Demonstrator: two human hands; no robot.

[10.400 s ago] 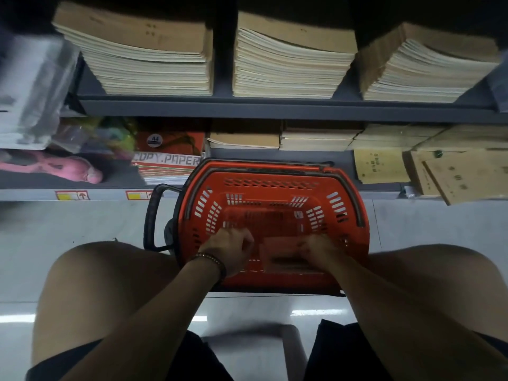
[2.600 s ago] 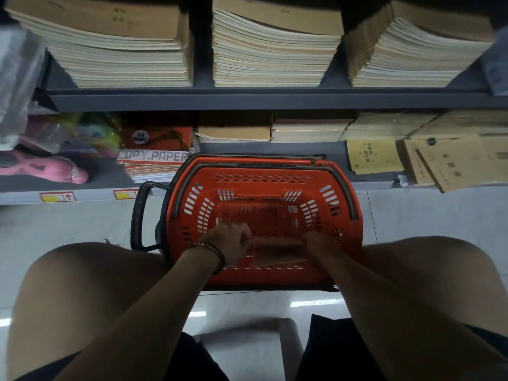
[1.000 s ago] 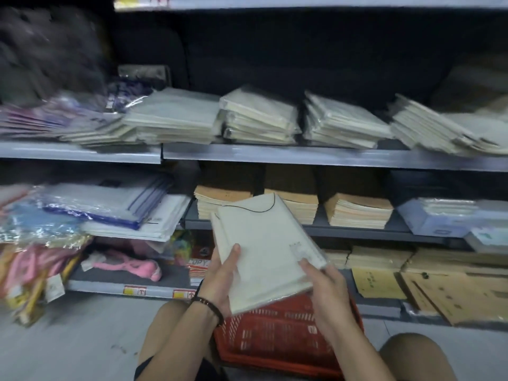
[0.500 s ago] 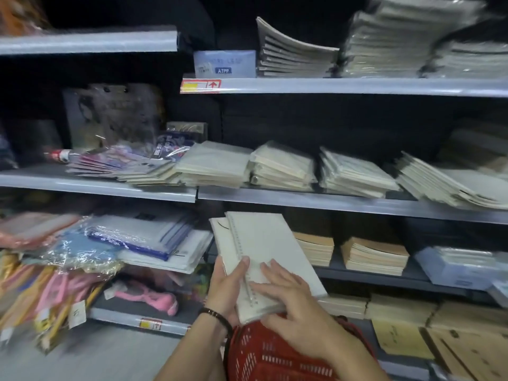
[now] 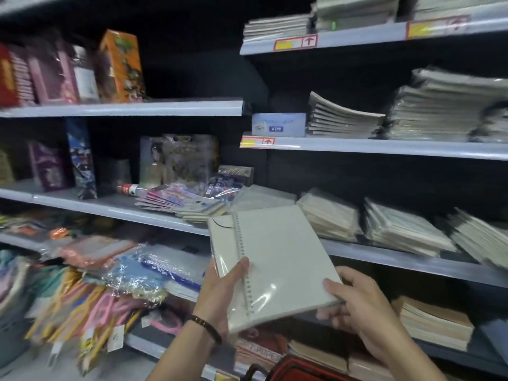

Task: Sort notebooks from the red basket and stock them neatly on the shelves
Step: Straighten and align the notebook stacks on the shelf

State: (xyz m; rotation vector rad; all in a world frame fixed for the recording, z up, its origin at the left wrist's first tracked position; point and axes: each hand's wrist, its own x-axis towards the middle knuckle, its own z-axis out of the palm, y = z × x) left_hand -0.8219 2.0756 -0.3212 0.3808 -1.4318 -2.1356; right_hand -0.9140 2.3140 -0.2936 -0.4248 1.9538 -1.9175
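I've got a pale loose-leaf notebook [image 5: 275, 262] up in front of the shelves, in clear plastic wrap, cover facing me. Its long axis runs from near me away toward the racking, and the far short edge leans a touch left, pointing at the middle shelf [image 5: 398, 261]. The row of punched holes runs down its left side. Under it a second pale cover sticks out to the left, so it looks like two held together.

The left hand [image 5: 222, 292] grips the near left corner: thumb pressed on top right by the hole row, fingers curled out of sight underneath. There's a beaded bracelet [image 5: 206, 324] on that wrist. The right hand [image 5: 357, 306] pinches the near right corner, thumb on the cover, fingers tucked below.

Beyond the far edge, the middle shelf carries flat stacks of wrapped pale notebooks [image 5: 330, 218] side by side, spines fanned and leaning. The shelf above holds more stacks [image 5: 343, 119] next to a small blue box [image 5: 277, 125]. Lower right there's a pile of brown-covered exercise books [image 5: 434, 323].

The red basket [image 5: 297, 369] is just a rim and a dark handle at the bottom edge, below the notebook; I can't tell what's in it. Left bays are blurred: bagged goods and an orange box [image 5: 121, 64].
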